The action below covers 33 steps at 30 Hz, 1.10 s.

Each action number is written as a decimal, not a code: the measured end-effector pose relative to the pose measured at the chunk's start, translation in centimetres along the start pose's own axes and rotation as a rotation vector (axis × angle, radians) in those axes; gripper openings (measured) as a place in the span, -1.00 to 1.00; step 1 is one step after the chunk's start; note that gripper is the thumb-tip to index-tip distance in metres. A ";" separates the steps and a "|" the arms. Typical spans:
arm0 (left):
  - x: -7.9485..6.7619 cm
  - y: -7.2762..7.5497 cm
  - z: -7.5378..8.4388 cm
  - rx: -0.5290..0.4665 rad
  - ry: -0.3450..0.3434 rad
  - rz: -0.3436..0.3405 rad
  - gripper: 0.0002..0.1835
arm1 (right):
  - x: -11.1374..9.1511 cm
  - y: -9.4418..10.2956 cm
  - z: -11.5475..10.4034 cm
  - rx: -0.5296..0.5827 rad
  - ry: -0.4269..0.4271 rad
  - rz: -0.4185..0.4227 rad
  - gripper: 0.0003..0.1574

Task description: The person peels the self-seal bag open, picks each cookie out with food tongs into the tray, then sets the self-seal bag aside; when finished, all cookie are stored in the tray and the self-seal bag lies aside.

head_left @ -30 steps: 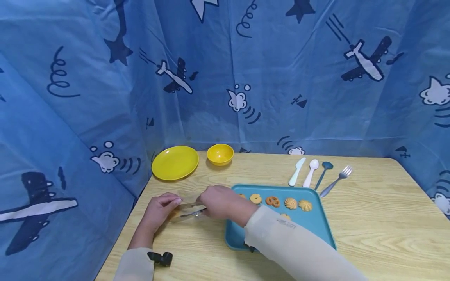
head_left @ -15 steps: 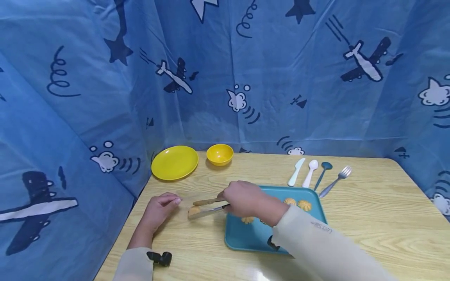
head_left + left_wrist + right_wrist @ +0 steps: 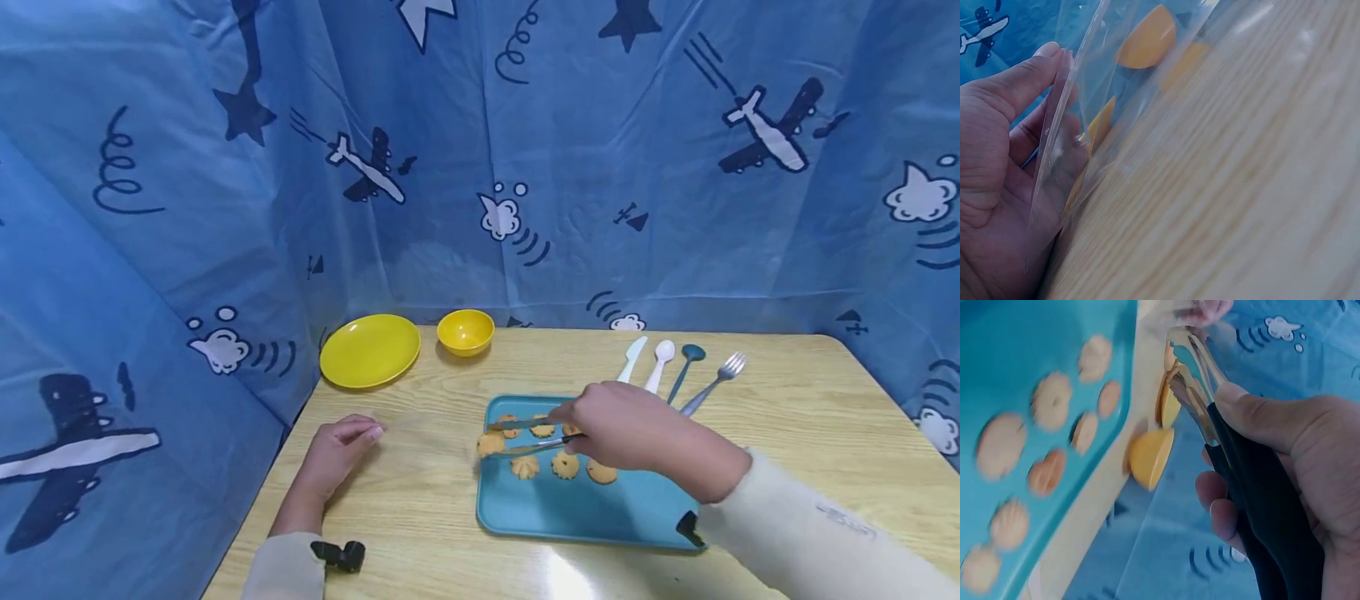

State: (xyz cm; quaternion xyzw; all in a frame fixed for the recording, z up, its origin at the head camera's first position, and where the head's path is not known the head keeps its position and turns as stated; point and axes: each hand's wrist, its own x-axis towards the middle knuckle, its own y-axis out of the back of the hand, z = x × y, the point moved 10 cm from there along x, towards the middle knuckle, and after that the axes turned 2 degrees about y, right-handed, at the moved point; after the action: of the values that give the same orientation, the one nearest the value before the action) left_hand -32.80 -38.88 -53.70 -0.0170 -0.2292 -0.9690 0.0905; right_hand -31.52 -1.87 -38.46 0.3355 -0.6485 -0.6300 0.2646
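My left hand (image 3: 337, 458) pinches the edge of a clear plastic bag (image 3: 1054, 131) between thumb and finger, left of the tray. In the head view the bag is barely visible. My right hand (image 3: 618, 425) grips black-handled metal tongs (image 3: 1250, 481) above the blue tray (image 3: 525, 521). A round cookie (image 3: 491, 442) is at the tongs' tips, over the tray's left edge. Several cookies lie on the tray in rows, among them a flower-shaped cookie (image 3: 525, 467) and a ring-shaped cookie (image 3: 566, 465). The right hand and tongs hide part of the back row.
At the back left stand a yellow plate (image 3: 370, 351) and a yellow bowl (image 3: 466, 332). Behind the tray lie a pale knife (image 3: 632, 358), a white spoon (image 3: 661, 364), a dark teal spoon (image 3: 686, 372) and a fork (image 3: 716, 383). A blue curtain (image 3: 420, 250) surrounds the table.
My right hand has moved right, carrying the tongs and a cookie from the bag to the tray's left edge. The left hand has stayed at the bag. The head view has shifted slightly.
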 end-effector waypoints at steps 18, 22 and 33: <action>-0.2 -0.2 0.3 -0.047 -0.058 -0.004 -0.71 | -11.3 -1.1 9.6 -0.056 -0.106 -0.059 -0.66; -0.1 0.1 0.2 -0.023 -0.055 0.002 -0.69 | -12.5 -1.9 10.4 -0.033 -0.126 -0.082 -0.70; 0.0 0.0 0.0 -0.002 -0.012 0.003 -0.71 | -15.0 -2.3 12.6 0.060 -0.183 -0.015 -0.66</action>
State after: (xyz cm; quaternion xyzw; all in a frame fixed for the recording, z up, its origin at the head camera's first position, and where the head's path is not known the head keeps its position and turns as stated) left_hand -32.82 -38.88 -53.71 -0.0232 -0.2288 -0.9690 0.0905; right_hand -31.40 17.75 -40.42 0.2893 -0.6861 -0.6401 0.1894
